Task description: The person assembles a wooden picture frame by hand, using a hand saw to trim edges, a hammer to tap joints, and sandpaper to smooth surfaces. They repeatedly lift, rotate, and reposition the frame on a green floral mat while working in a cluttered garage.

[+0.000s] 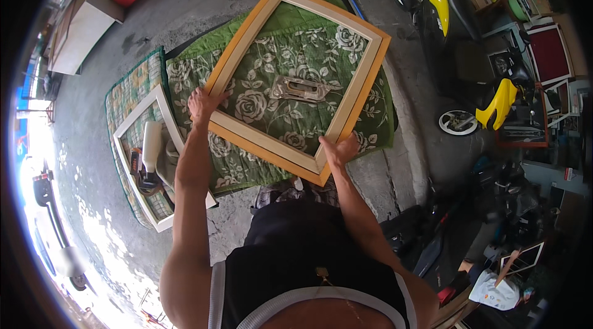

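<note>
While contents of white bottle [151, 142] unclear, both hands [204, 105] [340, 148] tight around wooden frame [353, 100]

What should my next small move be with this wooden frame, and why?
I'd probably lower the frame gently onto the green floral cloth, minding the silver tool: the frame looks raised in your left hand and right hand, and the tool lies on the cloth, visible through the opening.

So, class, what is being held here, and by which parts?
A two-tone wooden frame: the left hand grips it at its left corner, the right hand by its right-hand bar, near the bottom corner.
</note>
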`<act>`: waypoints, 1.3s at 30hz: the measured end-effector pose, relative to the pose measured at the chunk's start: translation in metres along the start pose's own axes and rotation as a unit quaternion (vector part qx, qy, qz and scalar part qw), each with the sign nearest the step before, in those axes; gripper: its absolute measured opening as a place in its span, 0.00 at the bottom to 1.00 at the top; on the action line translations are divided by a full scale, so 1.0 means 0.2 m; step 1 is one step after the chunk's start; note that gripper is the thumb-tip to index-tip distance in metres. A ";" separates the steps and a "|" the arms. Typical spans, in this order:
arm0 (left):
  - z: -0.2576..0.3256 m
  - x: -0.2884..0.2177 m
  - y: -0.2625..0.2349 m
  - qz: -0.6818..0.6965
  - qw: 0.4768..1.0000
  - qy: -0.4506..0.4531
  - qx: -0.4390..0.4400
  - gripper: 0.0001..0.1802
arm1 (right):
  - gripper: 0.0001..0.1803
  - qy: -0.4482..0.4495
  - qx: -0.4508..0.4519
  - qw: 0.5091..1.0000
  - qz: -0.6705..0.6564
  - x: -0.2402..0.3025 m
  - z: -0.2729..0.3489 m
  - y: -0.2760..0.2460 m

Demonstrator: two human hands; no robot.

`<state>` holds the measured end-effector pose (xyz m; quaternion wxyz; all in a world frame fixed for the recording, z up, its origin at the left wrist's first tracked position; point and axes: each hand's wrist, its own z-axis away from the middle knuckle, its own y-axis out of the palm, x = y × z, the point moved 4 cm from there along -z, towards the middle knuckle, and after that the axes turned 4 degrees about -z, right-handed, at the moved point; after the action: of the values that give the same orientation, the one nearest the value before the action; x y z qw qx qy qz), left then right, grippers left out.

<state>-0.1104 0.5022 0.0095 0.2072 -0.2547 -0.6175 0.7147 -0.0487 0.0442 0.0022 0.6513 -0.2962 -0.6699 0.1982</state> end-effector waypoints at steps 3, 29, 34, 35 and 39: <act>0.11 0.04 -0.03 0.046 0.999 -0.011 0.017 0.51 | 0.35 0.048 0.057 0.997 -0.031 0.00 -0.08 -0.09; 1.17 -0.18 0.19 0.034 0.953 -0.274 -0.124 0.55 | 0.37 -0.522 0.377 0.765 0.018 0.45 -0.54 0.32; 1.29 -0.57 0.09 0.122 0.978 0.022 -0.166 0.54 | 0.39 -0.574 0.348 0.722 0.169 0.52 -0.44 0.55; 1.31 -0.69 0.08 0.137 0.978 0.097 -0.124 0.53 | 0.38 -0.560 0.384 0.711 0.185 0.53 -0.45 0.59; 1.39 -0.98 0.17 0.128 0.970 0.205 0.005 0.49 | 0.36 -0.432 0.516 0.717 0.179 0.56 -0.56 0.68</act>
<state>-0.1281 0.1602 0.0281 0.2374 -0.4715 -0.5206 0.6710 0.0837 0.2058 0.0069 0.2948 0.0891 -0.6069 0.7327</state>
